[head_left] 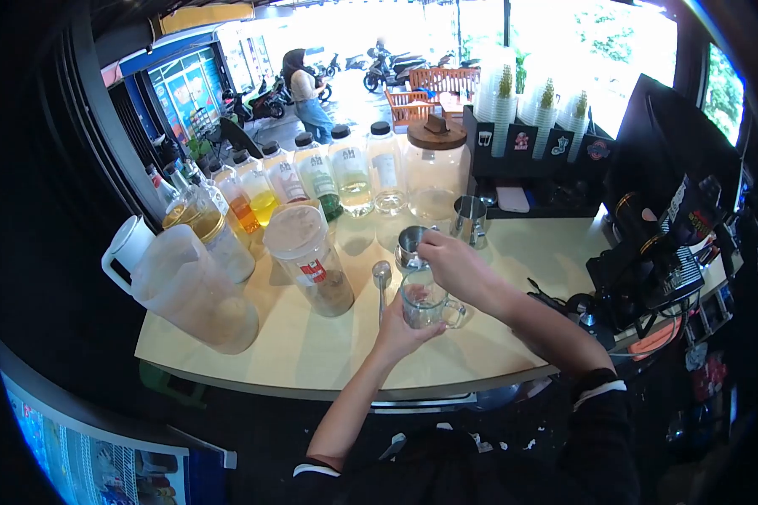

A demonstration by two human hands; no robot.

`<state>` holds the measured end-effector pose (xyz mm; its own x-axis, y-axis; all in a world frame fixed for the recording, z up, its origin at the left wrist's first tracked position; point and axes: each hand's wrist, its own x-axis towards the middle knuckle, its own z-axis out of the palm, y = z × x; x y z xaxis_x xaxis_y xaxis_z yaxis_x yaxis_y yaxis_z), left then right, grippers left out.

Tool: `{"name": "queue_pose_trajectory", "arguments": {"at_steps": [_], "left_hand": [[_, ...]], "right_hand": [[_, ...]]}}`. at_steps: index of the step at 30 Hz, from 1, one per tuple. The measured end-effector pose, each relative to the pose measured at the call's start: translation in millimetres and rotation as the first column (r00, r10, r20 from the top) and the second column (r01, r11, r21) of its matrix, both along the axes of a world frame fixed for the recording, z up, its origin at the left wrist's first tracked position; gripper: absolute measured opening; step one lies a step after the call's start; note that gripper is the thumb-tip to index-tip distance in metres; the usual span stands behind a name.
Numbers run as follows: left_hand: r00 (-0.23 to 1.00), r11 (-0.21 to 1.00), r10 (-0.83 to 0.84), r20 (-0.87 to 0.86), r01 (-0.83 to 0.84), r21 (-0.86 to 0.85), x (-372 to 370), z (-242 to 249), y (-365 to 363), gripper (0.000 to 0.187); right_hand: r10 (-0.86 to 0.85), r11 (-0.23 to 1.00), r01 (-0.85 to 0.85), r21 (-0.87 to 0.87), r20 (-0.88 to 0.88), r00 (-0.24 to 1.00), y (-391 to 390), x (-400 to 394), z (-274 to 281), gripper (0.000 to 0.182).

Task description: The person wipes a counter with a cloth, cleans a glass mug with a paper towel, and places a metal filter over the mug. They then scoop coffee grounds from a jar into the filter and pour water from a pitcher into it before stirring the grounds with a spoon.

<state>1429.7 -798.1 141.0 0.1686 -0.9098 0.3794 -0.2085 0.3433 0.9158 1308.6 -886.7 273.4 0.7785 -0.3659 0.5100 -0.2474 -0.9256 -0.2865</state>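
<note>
My left hand point(403, 330) wraps round a clear glass mug point(424, 313) near the counter's front, its handle pointing right. Above the mug's rim, my right hand point(456, 265) has its fingers pinched together; I cannot tell what is between them. Those fingertips overlap a small metal pitcher point(406, 249) just behind the mug. A second metal pitcher point(470, 220) stands farther back to the right. Left of the mug lies a long-handled metal spoon point(382, 274). A lidded plastic shaker jar point(312, 261) with brown contents is farther left.
A large plastic jug point(189, 290) stands at the left. Syrup bottles point(312, 172) and a wooden-lidded glass jar point(438, 172) line the back. Stacked cups point(497, 105) fill a black holder point(526, 147). A black coffee machine point(648, 252) occupies the right; a person point(307, 97) is outside.
</note>
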Motion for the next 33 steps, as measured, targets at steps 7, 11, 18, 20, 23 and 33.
{"name": "queue_pose_trajectory", "arguments": {"at_steps": [7, 11, 18, 20, 23, 33], "left_hand": [[0.961, 0.986, 0.145, 0.235, -0.161, 0.05, -8, 22, 8, 0.074], [0.962, 0.976, 0.216, 0.168, -0.215, -0.025, -15, 27, 8, 0.076], [0.824, 0.946, 0.309, 0.475, -0.319, -0.062, -11, 54, 10, 0.077], [0.762, 0.942, 0.327, 0.559, -0.313, -0.125, -13, 65, 9, 0.069], [0.87, 0.967, 0.228, 0.437, -0.254, 0.001, -15, 71, 8, 0.07], [0.915, 0.956, 0.167, 0.369, -0.241, 0.167, -35, 88, 6, 0.064]], "right_hand": [[-0.045, 0.95, 0.014, 0.311, 0.093, 0.995, 28, 4, -18, 0.008], [-0.094, 0.848, 0.019, 0.529, 0.115, 0.989, 29, 7, -15, 0.009], [0.248, 0.717, -0.189, 0.671, 0.008, 0.969, 8, -42, 13, 0.013], [0.283, 0.726, -0.206, 0.656, -0.011, 0.959, 8, -52, 29, 0.013], [0.027, 0.853, -0.114, 0.509, 0.176, 0.984, 19, -61, 47, 0.016], [-0.029, 0.964, 0.062, -0.259, 0.13, 0.991, 42, -47, -1, 0.034]]}}
